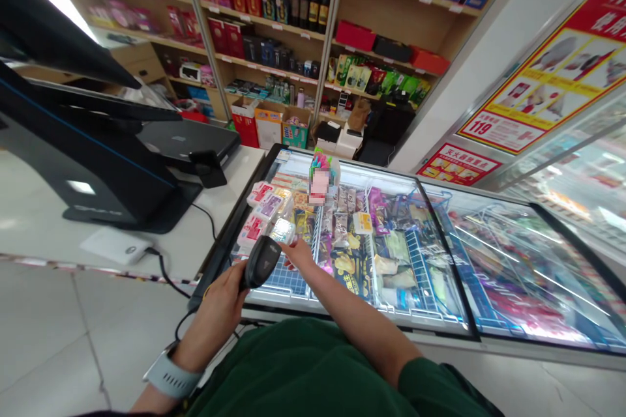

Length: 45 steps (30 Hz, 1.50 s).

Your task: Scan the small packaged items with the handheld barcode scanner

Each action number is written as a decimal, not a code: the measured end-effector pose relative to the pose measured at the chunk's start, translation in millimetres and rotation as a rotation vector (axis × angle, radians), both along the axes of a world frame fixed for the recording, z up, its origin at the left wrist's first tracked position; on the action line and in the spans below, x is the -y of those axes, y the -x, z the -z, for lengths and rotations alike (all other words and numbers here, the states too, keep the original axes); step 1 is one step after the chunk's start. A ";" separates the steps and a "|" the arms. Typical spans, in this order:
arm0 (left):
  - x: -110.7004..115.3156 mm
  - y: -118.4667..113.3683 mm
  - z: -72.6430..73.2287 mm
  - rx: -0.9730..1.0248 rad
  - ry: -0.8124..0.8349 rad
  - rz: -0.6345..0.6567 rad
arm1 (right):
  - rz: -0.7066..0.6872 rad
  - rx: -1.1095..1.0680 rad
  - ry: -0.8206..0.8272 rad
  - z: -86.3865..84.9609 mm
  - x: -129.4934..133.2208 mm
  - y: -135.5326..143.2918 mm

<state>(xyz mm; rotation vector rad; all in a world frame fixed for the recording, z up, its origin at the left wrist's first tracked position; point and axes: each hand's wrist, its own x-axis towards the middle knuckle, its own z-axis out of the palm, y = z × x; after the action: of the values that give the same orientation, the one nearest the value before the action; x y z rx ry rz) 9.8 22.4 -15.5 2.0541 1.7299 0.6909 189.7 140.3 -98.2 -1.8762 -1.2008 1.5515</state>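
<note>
My left hand (pixel 222 296) is wrapped round a black handheld barcode scanner (pixel 263 262), its head pointing away from me over the freezer. Just right of the scanner, my right hand (pixel 298 254) is closed on the near edge of a small clear plastic box (pixel 282 230) with a pale label; some fingertips are hidden. Several similar plastic boxes with red labels (pixel 254 227) and a purple-labelled box (pixel 270 205) lie beyond on the freezer's glass top. Behind them stands a clear tub (pixel 335 172) of colourful items, partly blurred out.
The chest freezer (pixel 443 254) holds bagged goods in wire baskets and extends right. On the left counter (pixel 229 192) stand a black checkout terminal (pixel 107 163) and a white power bank (pixel 116 246) with a black cable. Stocked shelves (pixel 274 19) line the back, with cardboard boxes (pixel 268 125) below.
</note>
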 end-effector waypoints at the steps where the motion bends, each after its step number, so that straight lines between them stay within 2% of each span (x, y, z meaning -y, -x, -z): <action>1: 0.6 1.6 -2.3 0.010 0.009 -0.009 | 0.028 -0.022 -0.011 -1.7 0.4 1.3; 7: -2.6 3.8 -11.7 0.042 0.063 0.000 | 0.254 -0.303 -0.026 -9.7 4.9 -9.0; 12: -17.5 -6.9 -22.3 0.051 0.105 0.117 | 0.368 -0.413 -0.138 -6.9 7.3 -37.6; 19: -41.0 -47.4 -44.8 0.051 0.152 0.332 | 0.486 -0.334 -0.406 -14.2 11.5 -105.7; 25: -48.4 -78.4 -54.0 0.052 0.144 0.439 | 0.553 -0.247 -0.503 -27.3 23.7 -143.1; 31: -49.8 -90.4 -53.1 0.066 0.134 0.455 | 0.560 -0.214 -0.502 -23.7 32.6 -151.6; 40: -48.3 -92.0 -55.3 0.022 0.139 0.443 | 0.524 -0.219 -0.513 -22.1 35.5 -148.9; 42: -48.0 -92.0 -53.1 0.013 0.119 0.420 | 0.539 -0.224 -0.506 -17.4 34.8 -148.1; 45: -47.7 -89.4 -47.3 0.007 0.093 0.383 | 0.635 -0.257 -0.437 -3.7 31.1 -149.5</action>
<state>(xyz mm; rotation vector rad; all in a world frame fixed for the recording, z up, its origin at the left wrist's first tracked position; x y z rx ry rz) 99.2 70.2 31.8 2.2231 1.2809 0.4863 339.3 109.3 -94.5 -1.5034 -0.6609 1.0357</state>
